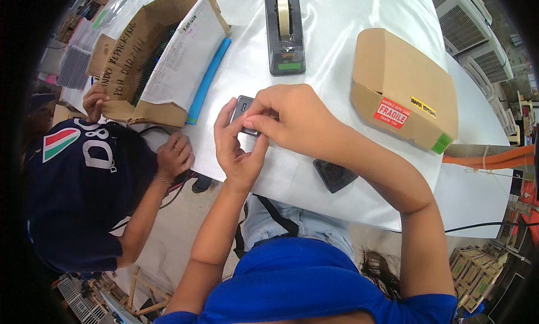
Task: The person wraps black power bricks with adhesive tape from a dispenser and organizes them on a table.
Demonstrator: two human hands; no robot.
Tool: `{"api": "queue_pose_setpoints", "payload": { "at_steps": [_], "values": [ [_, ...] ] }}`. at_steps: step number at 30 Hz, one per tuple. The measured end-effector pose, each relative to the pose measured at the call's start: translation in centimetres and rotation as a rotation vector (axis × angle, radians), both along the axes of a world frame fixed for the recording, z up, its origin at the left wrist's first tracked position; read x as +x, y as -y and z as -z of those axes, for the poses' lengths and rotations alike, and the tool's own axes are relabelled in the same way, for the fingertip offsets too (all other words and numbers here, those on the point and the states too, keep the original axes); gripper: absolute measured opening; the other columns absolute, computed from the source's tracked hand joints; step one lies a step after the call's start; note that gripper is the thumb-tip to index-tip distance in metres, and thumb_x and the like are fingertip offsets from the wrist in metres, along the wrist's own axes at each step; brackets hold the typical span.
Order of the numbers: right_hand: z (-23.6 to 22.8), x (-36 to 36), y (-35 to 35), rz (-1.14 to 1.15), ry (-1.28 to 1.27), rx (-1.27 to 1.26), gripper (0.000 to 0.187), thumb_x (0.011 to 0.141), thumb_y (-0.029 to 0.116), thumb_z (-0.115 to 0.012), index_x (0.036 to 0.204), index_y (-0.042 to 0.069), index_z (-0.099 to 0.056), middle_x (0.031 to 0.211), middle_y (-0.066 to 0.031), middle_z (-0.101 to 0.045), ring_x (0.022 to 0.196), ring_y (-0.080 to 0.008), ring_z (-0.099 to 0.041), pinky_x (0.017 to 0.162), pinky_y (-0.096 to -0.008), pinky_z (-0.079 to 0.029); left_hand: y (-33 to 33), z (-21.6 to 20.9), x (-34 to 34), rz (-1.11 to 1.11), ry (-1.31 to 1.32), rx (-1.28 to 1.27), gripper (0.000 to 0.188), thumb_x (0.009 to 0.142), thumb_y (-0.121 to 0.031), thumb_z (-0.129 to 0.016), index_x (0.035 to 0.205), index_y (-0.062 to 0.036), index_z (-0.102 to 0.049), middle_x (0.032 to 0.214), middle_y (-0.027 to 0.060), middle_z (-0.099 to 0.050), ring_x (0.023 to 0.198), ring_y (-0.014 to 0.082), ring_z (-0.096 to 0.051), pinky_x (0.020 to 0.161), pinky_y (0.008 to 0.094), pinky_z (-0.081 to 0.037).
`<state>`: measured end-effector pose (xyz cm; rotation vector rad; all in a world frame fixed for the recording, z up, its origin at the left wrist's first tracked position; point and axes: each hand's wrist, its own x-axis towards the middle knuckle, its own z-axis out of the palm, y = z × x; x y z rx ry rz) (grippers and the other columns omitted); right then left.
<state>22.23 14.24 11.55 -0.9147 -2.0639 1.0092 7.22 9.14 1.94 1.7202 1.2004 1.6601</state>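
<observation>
Far L of the tape dispenser (286,49), a co-worker (84,195) in a dark shirt leans in, one hand at the side of an open carton (120,71), the other at the edge of the white table (331,15). Carton's L of the dispenser, w/ dark bristly stuff inside & white paper on its near wall; a blue strip (208,80) lies along that wall.

Just L of the dispenser & nearer the wearer: L hand (238,153), palm up, fingers curled round the side of a small dark grey case (243,103); can't tell if it's gripping it or just steadying. R hand (295,113) is over the case's R side, thumb & forefinger tips pinched tog.; can't tell if there's anything btwn them.

R of the dispenser, on the wearer's side: a black vented box (335,176), partly under the R forearm. Further R: a closed brown box (404,74) w/ red, yellow & green stickers.
</observation>
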Motion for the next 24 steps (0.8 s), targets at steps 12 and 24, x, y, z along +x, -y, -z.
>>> {"api": "queue_pose_setpoints", "payload": {
  "at_steps": [12,24],
  "values": [
    [0.4,0.7,-0.3,-0.025,-0.020,-0.021,0.015,0.079,0.014,-0.067,0.085,0.000,-0.067,0.072,-0.0105,-0.064,0.060,-0.0187,-0.060,0.056,-0.0282,-0.047,0.3,-0.3,0.5,0.020,0.060,-0.011,0.043,0.076,0.001,-0.071,0.116,0.0008,-0.056,0.138,0.0255,-0.036,0.122,0.0292,-0.047,0.098,0.0372,-0.041],
    [0.6,3.3,-0.7,-0.019,-0.040,-0.117,0.019,0.079,0.014,-0.069,0.093,0.001,-0.067,0.079,-0.0091,-0.066,0.073,-0.0169,-0.062,0.066,-0.0281,-0.048,0.1,-0.4,0.5,0.030,0.028,-0.032,0.045,0.078,0.003,-0.068,0.120,-0.0019,-0.052,0.140,0.0226,-0.033,0.121,0.0278,-0.048,0.096,0.0360,-0.045]
  ]
}}
